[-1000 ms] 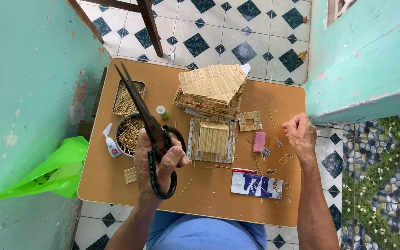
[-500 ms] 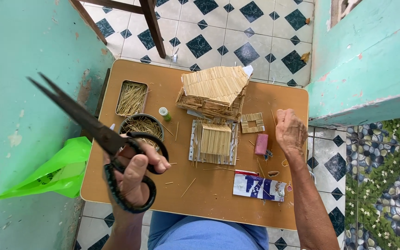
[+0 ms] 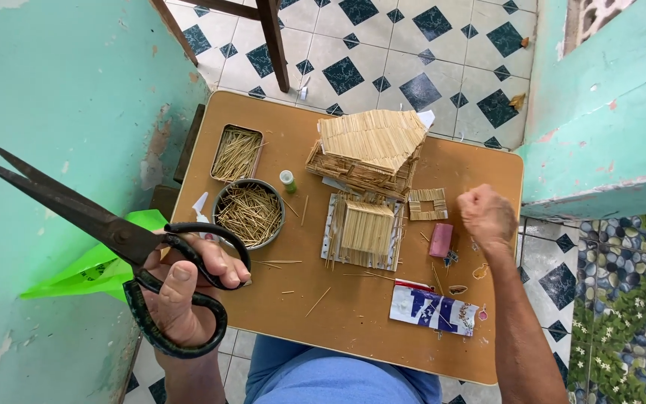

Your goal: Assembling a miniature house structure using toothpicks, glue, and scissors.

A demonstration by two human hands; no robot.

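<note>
My left hand point(image 3: 181, 288) grips the black handles of large dark scissors point(image 3: 106, 232), lifted near the table's left front corner, blades slightly apart and pointing up-left over the green wall. My right hand point(image 3: 487, 217) is curled into a fist at the table's right side, close to a pink block point(image 3: 440, 239) and a small stick lattice point(image 3: 428, 203). In the middle of the brown table point(image 3: 353, 314) stand a stick-built house point(image 3: 368, 153) and a flat stick panel point(image 3: 364, 228) on a board. What the fist holds, if anything, is hidden.
A round bowl point(image 3: 248, 213) and a rectangular tin point(image 3: 235, 153) hold loose sticks at the left. A small green-capped bottle point(image 3: 287, 180) stands by them. A blue-and-white packet point(image 3: 431, 310) lies front right. A green plastic bag point(image 3: 91, 269) hangs left; chair legs point(image 3: 272, 41) stand beyond.
My left hand has carried the scissors from over the table's centre out to the left and lower, blades now pointing up-left. My right hand has shifted slightly and closed into a fist.
</note>
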